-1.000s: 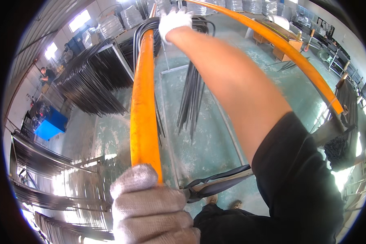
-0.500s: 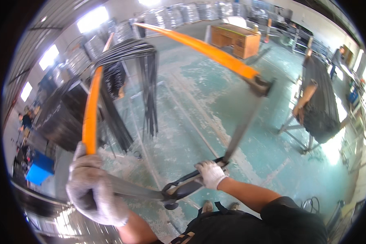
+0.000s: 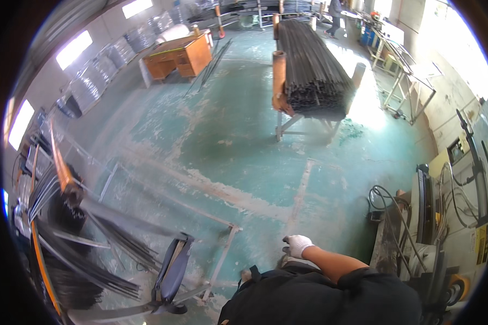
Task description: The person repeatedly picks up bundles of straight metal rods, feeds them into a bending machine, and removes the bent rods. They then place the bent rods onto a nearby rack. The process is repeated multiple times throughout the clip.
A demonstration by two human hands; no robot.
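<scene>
1 gloved right hand (image 3: 297, 245), fingers curled on nothing, open green floor (image 3: 244, 146) ahead, rod rack (image 3: 309, 70) well apart

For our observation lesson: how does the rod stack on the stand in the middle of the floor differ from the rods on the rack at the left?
The rod stack lies neat and parallel; the left rods splay at angles. The rod stack stands in sunlight between orange posts; the left rods look blurred, beside an orange bar. Both are long dark metal rods.

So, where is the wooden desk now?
In the head view, the brown wooden desk stands at the upper left on the green floor, left of the rack of dark metal rods.
</scene>
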